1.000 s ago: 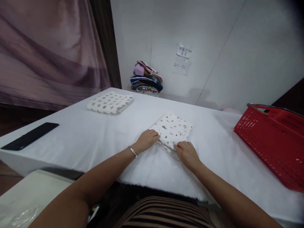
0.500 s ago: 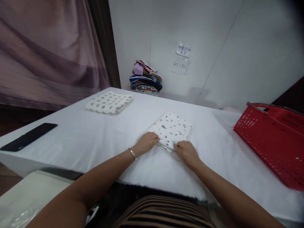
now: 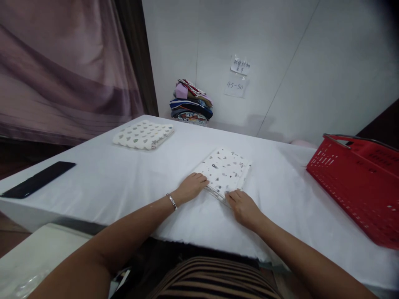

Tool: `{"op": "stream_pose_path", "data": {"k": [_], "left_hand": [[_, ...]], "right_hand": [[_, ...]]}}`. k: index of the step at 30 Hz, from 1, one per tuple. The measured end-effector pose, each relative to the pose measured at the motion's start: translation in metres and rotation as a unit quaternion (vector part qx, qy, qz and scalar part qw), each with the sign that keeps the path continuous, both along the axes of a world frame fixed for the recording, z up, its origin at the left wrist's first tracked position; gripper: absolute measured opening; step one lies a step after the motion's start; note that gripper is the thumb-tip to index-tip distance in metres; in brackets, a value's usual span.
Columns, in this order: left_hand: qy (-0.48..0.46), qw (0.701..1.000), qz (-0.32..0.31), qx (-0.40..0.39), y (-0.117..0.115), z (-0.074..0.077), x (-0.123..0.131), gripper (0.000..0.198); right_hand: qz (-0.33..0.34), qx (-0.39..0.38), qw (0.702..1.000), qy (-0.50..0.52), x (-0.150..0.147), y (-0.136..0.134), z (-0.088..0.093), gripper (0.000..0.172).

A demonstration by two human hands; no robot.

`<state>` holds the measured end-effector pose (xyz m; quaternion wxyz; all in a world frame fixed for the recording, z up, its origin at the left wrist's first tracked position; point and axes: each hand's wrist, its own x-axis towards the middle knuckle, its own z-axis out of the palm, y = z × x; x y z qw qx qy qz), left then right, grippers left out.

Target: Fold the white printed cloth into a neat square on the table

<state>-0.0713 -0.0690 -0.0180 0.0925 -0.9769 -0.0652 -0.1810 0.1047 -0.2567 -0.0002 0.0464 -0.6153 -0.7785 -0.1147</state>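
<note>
A folded white cloth with small grey prints (image 3: 225, 170) lies on the white table (image 3: 124, 182) in front of me. My left hand (image 3: 190, 186) rests at its near left corner, fingers curled onto the edge. At the near right corner is my right hand (image 3: 242, 205), its fingers bent and pressed on the cloth's edge. Both hands touch the cloth along its near side. A silver bracelet circles my left wrist.
A second folded printed cloth (image 3: 143, 134) lies at the far left of the table. A black phone (image 3: 37, 179) sits near the left edge. A red plastic basket (image 3: 358, 182) stands at the right. Folded colourful clothes (image 3: 190, 102) are stacked against the wall.
My right hand has slid a little left and nearer along the cloth's near edge. The cloth's near edge looks tidier. My left hand has barely moved.
</note>
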Motion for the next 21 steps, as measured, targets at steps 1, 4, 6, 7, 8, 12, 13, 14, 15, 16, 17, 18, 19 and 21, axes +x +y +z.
{"op": "stream_pose_path", "data": {"k": [1,4,6,7,8,12,13,14,15,16,17,18,19,21], "left_hand": [[-0.001,1.0,-0.002,-0.002,0.0,-0.001,-0.001,0.022],[-0.011,1.0,-0.011,-0.013,0.003,-0.003,-0.004,0.025],[-0.027,0.999,-0.007,-0.03,0.006,-0.004,-0.006,0.025],[-0.036,0.999,-0.001,-0.039,0.008,-0.005,-0.007,0.024],[-0.042,0.998,0.005,-0.047,0.01,-0.005,-0.009,0.024],[-0.055,0.996,0.022,-0.068,0.021,-0.009,-0.018,0.025],[-0.06,0.995,0.025,-0.076,0.025,-0.009,-0.021,0.025],[-0.066,0.994,0.028,-0.086,0.028,-0.009,-0.025,0.026],[-0.071,0.992,0.03,-0.099,0.031,-0.008,-0.028,0.027],[-0.074,0.99,0.033,-0.112,0.033,-0.005,-0.03,0.028],[-0.077,0.988,0.04,-0.125,0.033,-0.001,-0.03,0.029],[-0.078,0.986,0.049,-0.136,0.031,0.004,-0.028,0.03],[-0.079,0.985,0.059,-0.144,0.025,0.01,-0.024,0.03],[-0.082,0.983,0.074,-0.148,0.005,0.021,-0.009,0.031]], "right_hand": [[-0.002,-0.011,1.0,0.003,-0.001,-0.002,0.001,0.038],[-0.003,-0.024,1.0,-0.001,-0.003,-0.005,0.0,0.045],[-0.003,-0.013,1.0,-0.013,-0.004,-0.005,-0.004,0.044],[-0.002,-0.007,1.0,-0.018,-0.003,-0.005,-0.006,0.043],[0.0,-0.002,1.0,-0.021,-0.003,-0.004,-0.008,0.042],[0.016,0.024,1.0,-0.003,0.003,-0.004,-0.015,0.042],[0.023,0.032,0.999,0.004,0.005,-0.004,-0.016,0.041],[0.03,0.042,0.999,0.011,0.007,-0.004,-0.017,0.04],[0.037,0.051,0.998,0.019,0.008,-0.005,-0.018,0.039],[0.041,0.061,0.997,0.026,0.01,-0.005,-0.018,0.038],[0.043,0.07,0.996,0.034,0.01,-0.006,-0.019,0.037],[0.042,0.076,0.995,0.043,0.01,-0.006,-0.019,0.036],[0.04,0.079,0.995,0.05,0.01,-0.006,-0.019,0.034],[0.034,0.079,0.994,0.06,0.008,-0.005,-0.018,0.032]]}}
